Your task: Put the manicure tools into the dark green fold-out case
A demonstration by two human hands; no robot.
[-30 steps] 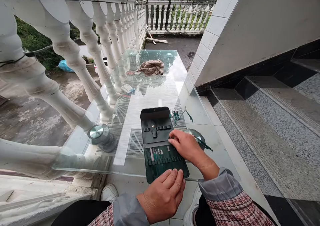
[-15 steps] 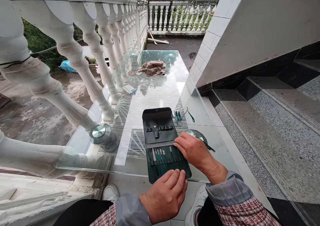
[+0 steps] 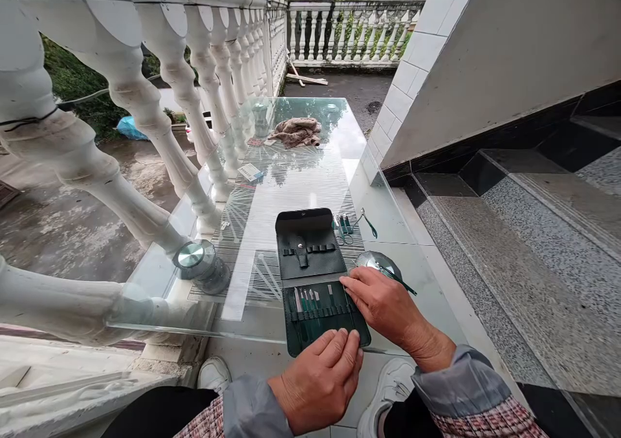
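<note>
A dark green manicure case (image 3: 310, 268) lies unfolded near the table's front edge. Several slim metal-tipped tools (image 3: 306, 295) stand in the loops of its lower half, with a gap before the right end. My left hand (image 3: 323, 376) is closed on the case's near right edge, thumb hidden underneath. At the right side of the lower half, my right hand (image 3: 383, 302) is pinched; what its fingertips hold is too small to make out. Beyond it on the glass lie green nail clippers (image 3: 343, 223), small scissors (image 3: 346, 238), green-handled nippers (image 3: 369, 224) and another green-handled tool (image 3: 406, 286).
The glass table (image 3: 194, 327) rests on round metal-capped legs (image 3: 201, 266). A crumpled brown cloth (image 3: 295, 132) and a small printed card (image 3: 250, 173) lie farther back. White balusters (image 3: 179, 101) run along the left; stone steps (image 3: 509, 250) rise on the right.
My right hand has shifted slightly right and down along the edge of the case. My left hand has stayed almost still, and the case has barely moved.
</note>
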